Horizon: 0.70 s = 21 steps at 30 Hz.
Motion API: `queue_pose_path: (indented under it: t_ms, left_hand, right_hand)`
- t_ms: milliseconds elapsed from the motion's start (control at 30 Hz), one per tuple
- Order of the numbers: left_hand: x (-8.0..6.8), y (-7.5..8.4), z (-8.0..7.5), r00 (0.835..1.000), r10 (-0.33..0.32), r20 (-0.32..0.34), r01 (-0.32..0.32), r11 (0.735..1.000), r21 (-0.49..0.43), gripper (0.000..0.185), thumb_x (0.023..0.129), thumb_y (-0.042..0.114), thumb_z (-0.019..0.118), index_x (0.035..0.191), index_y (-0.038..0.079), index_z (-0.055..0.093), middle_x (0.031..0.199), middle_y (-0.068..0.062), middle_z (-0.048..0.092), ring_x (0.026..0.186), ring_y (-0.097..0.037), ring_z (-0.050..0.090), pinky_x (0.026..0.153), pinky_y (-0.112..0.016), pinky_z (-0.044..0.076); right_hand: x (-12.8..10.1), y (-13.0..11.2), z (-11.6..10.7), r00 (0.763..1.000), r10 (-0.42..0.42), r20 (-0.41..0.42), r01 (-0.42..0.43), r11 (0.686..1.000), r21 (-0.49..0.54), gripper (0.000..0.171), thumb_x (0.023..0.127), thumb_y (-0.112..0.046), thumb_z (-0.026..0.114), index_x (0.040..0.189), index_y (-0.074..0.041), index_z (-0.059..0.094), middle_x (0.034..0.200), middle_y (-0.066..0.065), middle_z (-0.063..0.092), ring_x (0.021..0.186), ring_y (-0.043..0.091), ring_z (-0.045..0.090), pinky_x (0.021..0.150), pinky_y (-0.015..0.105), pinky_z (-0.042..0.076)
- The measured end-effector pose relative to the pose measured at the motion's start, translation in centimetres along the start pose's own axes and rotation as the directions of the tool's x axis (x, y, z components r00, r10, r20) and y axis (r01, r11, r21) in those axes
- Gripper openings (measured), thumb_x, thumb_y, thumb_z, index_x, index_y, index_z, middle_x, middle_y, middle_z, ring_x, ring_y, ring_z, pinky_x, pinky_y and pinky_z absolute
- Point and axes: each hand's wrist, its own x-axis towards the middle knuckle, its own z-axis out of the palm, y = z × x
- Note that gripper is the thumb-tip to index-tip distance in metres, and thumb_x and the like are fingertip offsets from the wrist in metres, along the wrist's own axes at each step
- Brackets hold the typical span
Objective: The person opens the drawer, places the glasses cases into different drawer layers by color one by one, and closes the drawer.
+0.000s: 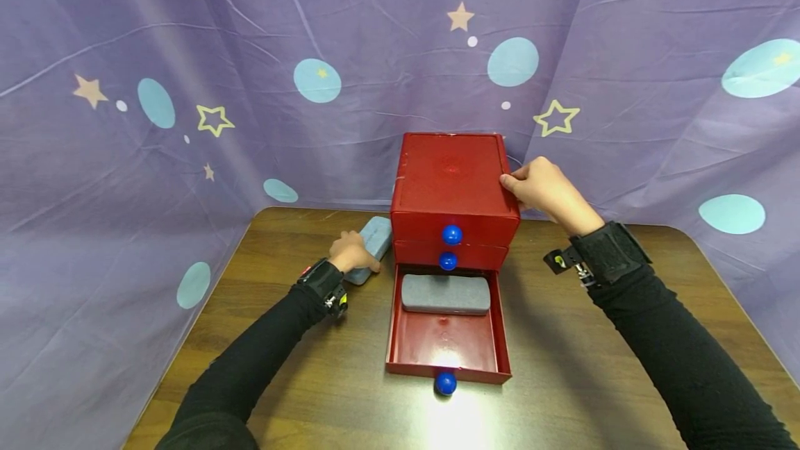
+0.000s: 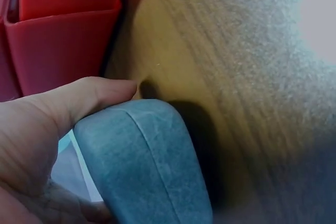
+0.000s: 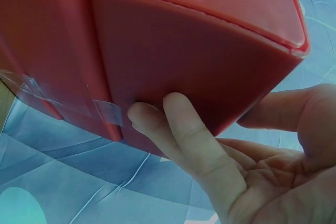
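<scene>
My left hand (image 1: 352, 253) grips a blue glasses case (image 1: 375, 242) beside the red drawer box (image 1: 451, 172). In the left wrist view the case (image 2: 142, 156) shows a seam along its rounded end, with the thumb lying across its edge. My right hand (image 1: 542, 189) holds the upper right edge of the box, thumb on top. Two of its fingertips (image 3: 177, 106) press on the box's side in the right wrist view. The bottom drawer (image 1: 444, 340) is pulled out, and a grey glasses case (image 1: 446, 294) lies across its back part.
Above the pulled-out drawer, two closed drawers have blue round knobs (image 1: 452, 234). Another blue knob (image 1: 446, 383) is on the front of the bottom drawer. A wooden table (image 1: 581, 339) carries everything, with a purple patterned curtain (image 1: 400, 54) hanging behind it.
</scene>
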Motion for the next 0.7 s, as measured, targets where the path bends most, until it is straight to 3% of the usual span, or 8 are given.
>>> queue_pose_path:
  t_ms: [233, 400, 700]
  left_hand:
    - [-0.7, -0.7, -1.3, 0.997, 0.062, 0.045, -0.059, 0.997, -0.055, 0.068, 0.070, 0.037, 0.088, 0.120, -0.002, 0.063, 0.114, -0.017, 0.066, 0.095, -0.029, 0.065, 0.074, -0.038, 0.056]
    - [-1.1, -1.4, -1.9, 0.995, 0.070, 0.072, -0.063, 0.994, -0.090, 0.057, 0.068, 0.032, 0.088, 0.110, 0.000, 0.064, 0.098, -0.009, 0.064, 0.081, -0.021, 0.059, 0.064, -0.031, 0.050]
    - [-1.1, -2.4, -2.5, 0.997, 0.066, 0.040, -0.059, 0.987, -0.151, 0.066, 0.066, 0.030, 0.089, 0.115, -0.001, 0.058, 0.102, -0.012, 0.062, 0.086, -0.024, 0.059, 0.067, -0.031, 0.050]
  right_hand:
    - [0.0, 0.3, 0.0, 1.000, -0.009, -0.014, 0.009, 1.000, -0.011, 0.044, 0.105, -0.022, 0.055, 0.123, 0.016, 0.064, 0.103, 0.033, 0.071, 0.072, 0.025, 0.078, 0.071, 0.038, 0.063]
    - [0.1, 0.2, 0.1, 1.000, -0.003, -0.027, 0.003, 1.000, -0.023, 0.044, 0.104, -0.023, 0.056, 0.123, 0.015, 0.065, 0.102, 0.032, 0.072, 0.069, 0.021, 0.077, 0.065, 0.032, 0.061]
    - [0.2, 0.3, 0.1, 0.999, -0.003, -0.034, 0.002, 1.000, -0.025, 0.044, 0.105, -0.024, 0.055, 0.124, 0.014, 0.065, 0.102, 0.032, 0.072, 0.068, 0.020, 0.076, 0.065, 0.031, 0.060]
